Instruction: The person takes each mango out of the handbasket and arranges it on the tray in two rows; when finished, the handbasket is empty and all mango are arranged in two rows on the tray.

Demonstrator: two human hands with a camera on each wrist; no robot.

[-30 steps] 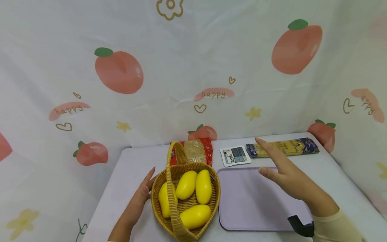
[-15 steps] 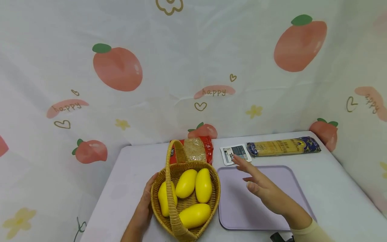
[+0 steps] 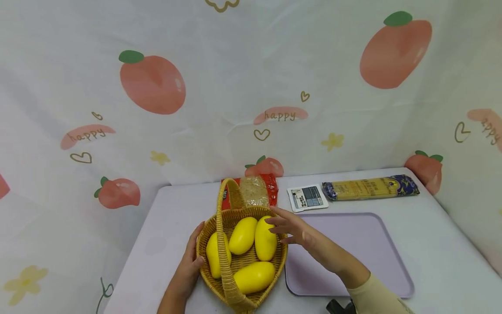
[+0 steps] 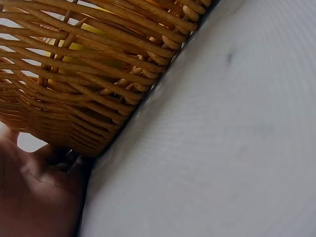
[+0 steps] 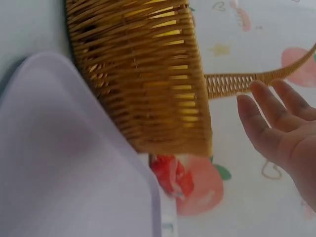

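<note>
A heart-shaped wicker basket (image 3: 211, 279) with a tall arched handle (image 3: 220, 218) stands on the table, holding several yellow mangoes (image 3: 243, 235). My left hand (image 3: 188, 270) rests against the basket's left side, its fingers lying along the weave. In the left wrist view, part of that hand (image 4: 42, 185) shows low beside the wicker wall (image 4: 74, 74). My right hand (image 3: 302, 231) reaches in from the right with relaxed, spread fingers, overlapping the basket's right rim and one mango in the head view. The right wrist view shows those fingers (image 5: 276, 116) above the rim, near the handle, holding nothing.
A lilac tray (image 3: 349, 261) lies right of the basket, under my right forearm. Behind it are a small white packet (image 3: 307, 197) and a long yellow-and-blue noodle pack (image 3: 368, 188). A red bag with a clear window (image 3: 254, 190) sits behind the basket, near the printed curtain (image 3: 219, 78).
My right hand has swept left from over the tray to the basket's right rim. My left hand has come in against the basket's left side. The basket stays in place.
</note>
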